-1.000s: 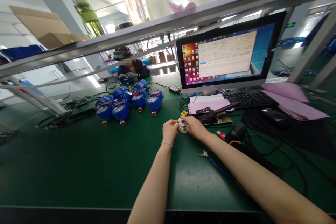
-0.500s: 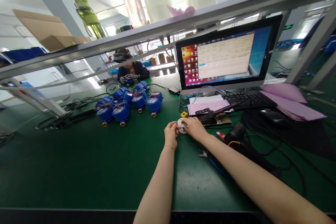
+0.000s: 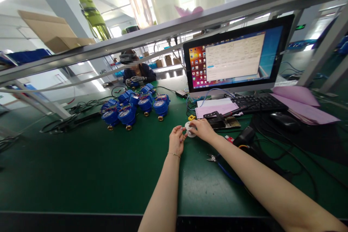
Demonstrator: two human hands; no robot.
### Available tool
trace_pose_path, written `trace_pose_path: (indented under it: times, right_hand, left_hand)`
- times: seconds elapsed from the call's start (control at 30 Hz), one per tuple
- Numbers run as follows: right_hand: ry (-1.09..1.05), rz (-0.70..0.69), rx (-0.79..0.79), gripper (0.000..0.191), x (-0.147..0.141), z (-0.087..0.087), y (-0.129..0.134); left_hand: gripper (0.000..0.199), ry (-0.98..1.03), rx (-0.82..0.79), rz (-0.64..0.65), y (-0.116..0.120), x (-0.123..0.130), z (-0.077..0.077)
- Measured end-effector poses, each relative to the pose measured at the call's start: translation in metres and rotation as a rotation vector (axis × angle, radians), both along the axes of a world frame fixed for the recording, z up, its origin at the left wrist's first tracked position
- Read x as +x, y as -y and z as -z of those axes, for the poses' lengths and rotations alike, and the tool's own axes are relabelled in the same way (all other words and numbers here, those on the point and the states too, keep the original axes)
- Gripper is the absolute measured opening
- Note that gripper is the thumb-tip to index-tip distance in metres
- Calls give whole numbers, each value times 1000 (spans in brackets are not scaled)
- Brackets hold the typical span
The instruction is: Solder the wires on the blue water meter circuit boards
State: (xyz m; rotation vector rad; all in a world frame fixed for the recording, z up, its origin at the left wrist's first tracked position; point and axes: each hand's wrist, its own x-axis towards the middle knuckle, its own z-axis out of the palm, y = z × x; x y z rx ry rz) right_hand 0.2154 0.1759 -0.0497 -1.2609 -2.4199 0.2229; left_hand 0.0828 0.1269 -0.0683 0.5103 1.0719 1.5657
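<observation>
A small white spool (image 3: 191, 134) with round flanges stands on the green bench, between my two hands. My right hand (image 3: 203, 129) grips its top from the right, fingers bent around the upper flange. At its left side is my left hand (image 3: 176, 140), thumb and fingers pinched together close to the spool's edge. Whatever lies in that pinch is too small to make out. Just behind the spool sits a small yellow block (image 3: 191, 117). Cutting pliers (image 3: 211, 158) with blue handles lie nearer to me, partly under my right forearm.
Several blue water meters (image 3: 127, 116) with brass fittings stand to the left. A monitor (image 3: 233, 56), keyboard (image 3: 258, 102), mouse (image 3: 285, 121) and pink papers (image 3: 304, 107) are at the right. A soldering iron (image 3: 231, 112) lies by a tray. Across the bench, a gloved co-worker (image 3: 138, 74) handles a meter.
My left hand's fingers have loosened slightly and shifted a little at the spool. My right hand stays on the spool. The whole view has shifted slightly.
</observation>
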Motion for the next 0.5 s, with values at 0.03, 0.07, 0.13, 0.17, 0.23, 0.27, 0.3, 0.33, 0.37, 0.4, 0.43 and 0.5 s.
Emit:
trace_pose_path:
  times: [0.03,0.07,0.13,0.17,0.23,0.27,0.3,0.33,0.37,0.4,0.43,0.5]
  right_hand:
    - [-1,1,-8,22,1,0,-1]
    - [1,4,-15,24,1,0,-1]
    - [6,14,-28,22,1,-1,-1]
    - [9,21,-34,21,0,-3,-2]
    - [19,34,-46,18,-2,-6,-2]
    - [27,40,-52,16,-4,-8,-3]
    - [38,44,-59,15,-5,-10,-4]
    - [51,47,-69,14,-7,-11,-5]
    - [64,51,-81,15,-9,-12,-7]
    - [75,55,-96,18,-10,-13,-10]
    - [84,60,-114,21,-11,-14,-13]
    - [95,67,-155,25,-12,-15,-19]
  left_hand:
    - [11,-9,9,11,-2,1,-2]
    - [11,-21,17,25,-4,2,-3]
    - [12,-50,29,59,-7,4,-5]
    - [13,-66,33,74,-9,4,-6]
    - [15,-94,41,102,-11,5,-6]
    - [17,-105,45,115,-12,5,-6]
    - [19,-114,50,126,-12,5,-6]
    - [21,-122,55,134,-12,4,-6]
    - [23,-130,58,137,-12,3,-6]
    - [25,-138,61,134,-12,3,-6]
    - [26,-148,62,126,-11,3,-6]
    - [28,-173,53,107,-9,3,-4]
